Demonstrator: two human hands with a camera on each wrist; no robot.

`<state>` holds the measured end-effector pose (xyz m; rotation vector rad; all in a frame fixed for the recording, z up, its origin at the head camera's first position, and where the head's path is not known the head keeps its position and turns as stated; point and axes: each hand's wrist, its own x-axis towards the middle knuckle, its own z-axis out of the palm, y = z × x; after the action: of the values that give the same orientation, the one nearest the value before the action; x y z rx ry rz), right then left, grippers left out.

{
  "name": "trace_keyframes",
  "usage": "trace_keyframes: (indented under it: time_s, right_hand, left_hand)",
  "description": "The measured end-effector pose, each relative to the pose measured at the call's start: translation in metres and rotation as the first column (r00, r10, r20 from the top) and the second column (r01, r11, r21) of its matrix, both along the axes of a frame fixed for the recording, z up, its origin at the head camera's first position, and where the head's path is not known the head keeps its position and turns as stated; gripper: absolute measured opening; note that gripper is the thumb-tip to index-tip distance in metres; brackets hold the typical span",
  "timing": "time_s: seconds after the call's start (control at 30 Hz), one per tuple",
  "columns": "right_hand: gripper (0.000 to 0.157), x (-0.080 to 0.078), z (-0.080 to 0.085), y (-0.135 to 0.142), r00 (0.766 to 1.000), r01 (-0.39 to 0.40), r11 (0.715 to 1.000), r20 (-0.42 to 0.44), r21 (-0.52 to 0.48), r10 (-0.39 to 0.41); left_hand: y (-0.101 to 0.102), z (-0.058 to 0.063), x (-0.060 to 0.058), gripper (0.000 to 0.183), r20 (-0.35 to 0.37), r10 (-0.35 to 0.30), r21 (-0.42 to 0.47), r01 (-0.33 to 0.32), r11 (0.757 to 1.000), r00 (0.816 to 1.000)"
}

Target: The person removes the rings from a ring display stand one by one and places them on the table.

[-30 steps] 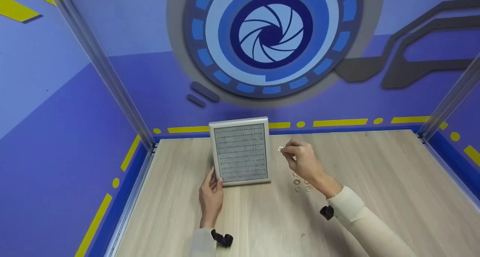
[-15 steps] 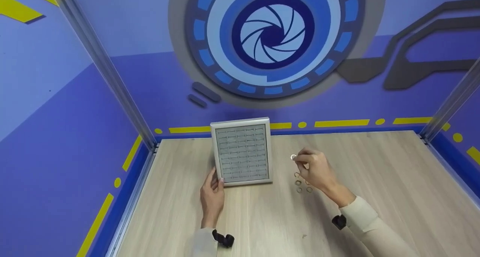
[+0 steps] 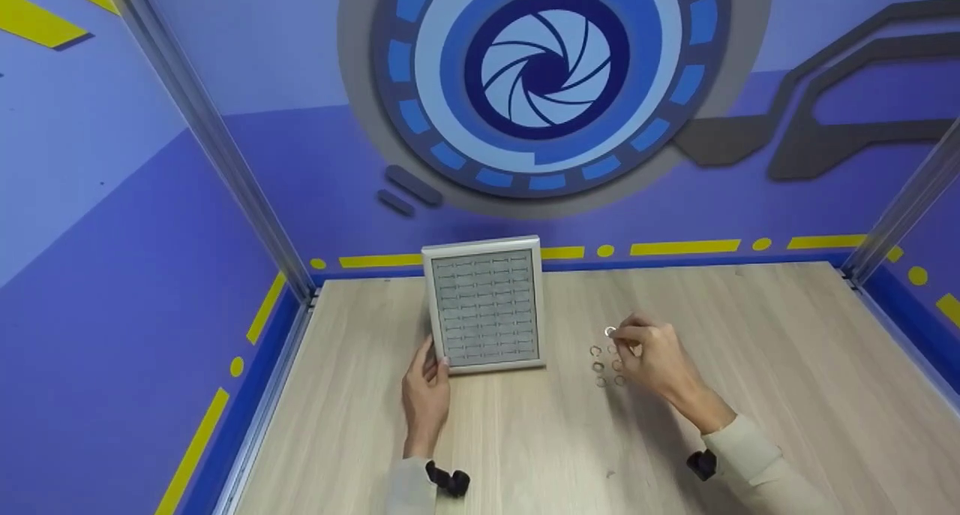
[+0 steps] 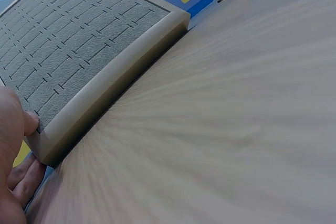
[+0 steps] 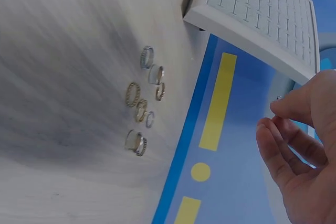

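Note:
A ring display tray [image 3: 487,305] with a white frame and a grey slotted pad stands tilted back on the table. My left hand [image 3: 426,402] grips its lower left corner; in the left wrist view the thumb [image 4: 31,123] lies on the front and fingers go round the edge. To the right of the tray, my right hand [image 3: 660,361] pinches a small shiny ring [image 3: 610,332] between thumb and fingertips. Below that hand several gold and silver rings [image 3: 598,367] lie grouped on the table, partly covered by the hand in the head view.
The pale wooden table [image 3: 517,440] ends at a blue and purple back wall [image 3: 300,177] close behind the tray. Metal profile posts [image 3: 217,147] stand at the back corners. A black wrist camera [image 3: 703,464] sits on the right sleeve.
My right hand has moved right and toward me with the ring, away from the tray and over the rings. The left hand and tray have stayed in place.

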<state>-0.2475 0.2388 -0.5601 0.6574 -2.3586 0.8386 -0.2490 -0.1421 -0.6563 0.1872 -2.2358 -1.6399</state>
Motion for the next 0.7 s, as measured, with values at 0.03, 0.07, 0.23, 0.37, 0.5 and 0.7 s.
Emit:
trace_keyframes:
  time_s: [0.03, 0.07, 0.23, 0.37, 0.5, 0.7]
  right_hand:
    - [0.023, 0.001, -0.002, 0.001, 1.000, 0.003, 1.000, 0.011, -0.002, -0.003]
    - [0.023, 0.002, -0.003, 0.003, 1.000, 0.007, 1.000, 0.018, -0.004, -0.007]
    - [0.025, 0.006, -0.013, 0.009, 1.000, 0.013, 1.000, 0.025, -0.002, -0.013]
    - [0.024, 0.009, -0.021, 0.014, 0.999, 0.034, 0.999, 0.037, 0.023, -0.034]
    - [0.025, 0.012, -0.029, 0.018, 0.997, 0.056, 0.998, 0.059, 0.024, -0.057]
    - [0.019, 0.015, -0.040, 0.024, 0.999, 0.036, 0.999, 0.022, 0.017, -0.036]
  left_hand:
    - [0.000, 0.000, 0.000, 0.057, -0.001, 0.001, 0.002, -0.001, 1.000, 1.000]
    - [0.000, -0.001, 0.000, 0.057, -0.003, 0.002, 0.003, -0.002, 1.000, 1.000]
    - [-0.001, -0.001, 0.000, 0.058, -0.004, 0.000, 0.007, 0.000, 1.000, 1.000]
    - [-0.001, -0.001, -0.001, 0.058, 0.001, 0.008, 0.011, -0.008, 1.000, 1.000]
    - [-0.001, -0.001, 0.000, 0.058, 0.000, 0.006, 0.011, -0.006, 1.000, 1.000]
    - [-0.001, -0.001, 0.001, 0.057, -0.005, -0.020, 0.015, 0.020, 1.000, 1.000]
